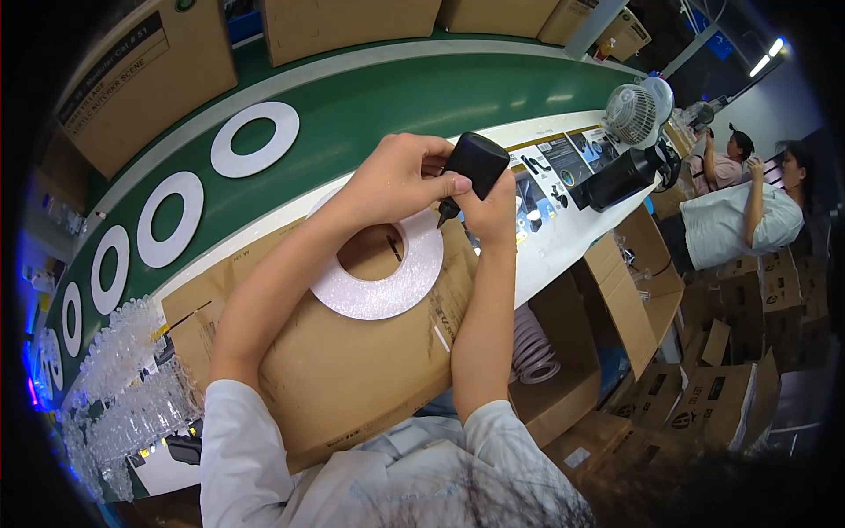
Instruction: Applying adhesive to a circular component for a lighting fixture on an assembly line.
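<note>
1. Left hand [400, 180]: closed around the near-left side of a black bottle [480, 163], thumb laid along it, some fingers hidden behind.
2. Right hand [495, 209]: curled against the bottle's right side, sharing the grip; most of its fingers are out of sight.
3. The bottle tilts between both hands, its dark nozzle [448, 211] angled down at the edge of a white ring [378, 299]; whether they touch cannot be told.
4. The ring lies flat below the hands, the left forearm crossing above it, on a brown cardboard sheet [370, 387].
5. Beyond the left hand, more white rings [163, 255] line a green belt [378, 92]; farther left and nearer the wearer sit clear plastic pieces [132, 405].
6. Right of the right hand, a black cylinder [616, 180] and a fan [627, 114] stand on a white worktop [537, 273], with two other people [744, 216] well apart.
</note>
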Demonstrator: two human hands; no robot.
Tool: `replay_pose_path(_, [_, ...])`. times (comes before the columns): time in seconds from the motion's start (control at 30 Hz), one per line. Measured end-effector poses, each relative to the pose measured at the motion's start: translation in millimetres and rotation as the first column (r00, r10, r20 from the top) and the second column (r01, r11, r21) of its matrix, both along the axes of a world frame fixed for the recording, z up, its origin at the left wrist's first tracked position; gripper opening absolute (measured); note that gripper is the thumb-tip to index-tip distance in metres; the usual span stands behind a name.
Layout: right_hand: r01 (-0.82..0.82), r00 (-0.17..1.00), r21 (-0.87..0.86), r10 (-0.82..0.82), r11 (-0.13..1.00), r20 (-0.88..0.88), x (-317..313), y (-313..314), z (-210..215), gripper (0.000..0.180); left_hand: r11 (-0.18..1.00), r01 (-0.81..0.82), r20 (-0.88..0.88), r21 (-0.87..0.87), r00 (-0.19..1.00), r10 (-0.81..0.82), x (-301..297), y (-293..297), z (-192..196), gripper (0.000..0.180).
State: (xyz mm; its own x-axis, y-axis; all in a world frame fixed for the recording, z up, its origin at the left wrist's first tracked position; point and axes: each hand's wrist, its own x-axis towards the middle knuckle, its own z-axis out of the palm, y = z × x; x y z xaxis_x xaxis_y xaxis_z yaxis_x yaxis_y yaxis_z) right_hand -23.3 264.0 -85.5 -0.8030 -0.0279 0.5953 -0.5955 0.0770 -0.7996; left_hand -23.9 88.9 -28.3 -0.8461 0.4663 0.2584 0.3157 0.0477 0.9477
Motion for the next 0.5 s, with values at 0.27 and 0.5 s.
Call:
replay_pose_path(0.27, [-0.034,0.993,0.010,0.035,0.999,-0.113,-4,-7,-1,0.020,0.996,-0.041,-0.190,-0.084,0.982,0.025,4,-7,16,0.033])
replay_pose_path(0.5, [0.020,0.992,-0.046,-0.026,0.999,-0.123,-7,-19,0,0.015,0.991,-0.084,-0.229,-0.102,0.972,0.059,-6,-11,6,0.032])
